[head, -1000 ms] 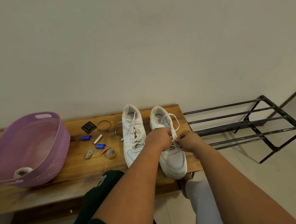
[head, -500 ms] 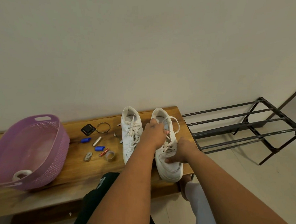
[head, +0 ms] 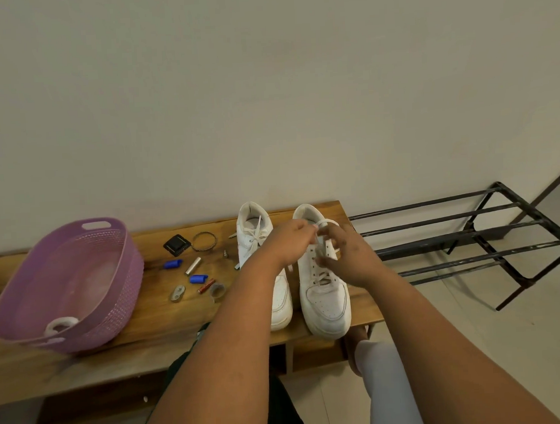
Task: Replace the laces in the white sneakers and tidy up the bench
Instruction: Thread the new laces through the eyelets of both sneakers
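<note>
This looks like the entry of a home, the spot where shoes go on and off. A wooden counter [head: 167, 318] runs along a plain pale wall [head: 266, 99], low enough to sit by. On it stand 2 white sneakers [head: 323, 294] and a purple basket [head: 114, 285], with small household oddments scattered between them: a bangle [head: 204, 241], 2 blue caps [head: 198, 278], a battery [head: 206, 285]. Just beside the counter, on a pale tiled floor [head: 474, 347], stands a black metal shoe rack [head: 468, 234] with bare rails.
</note>
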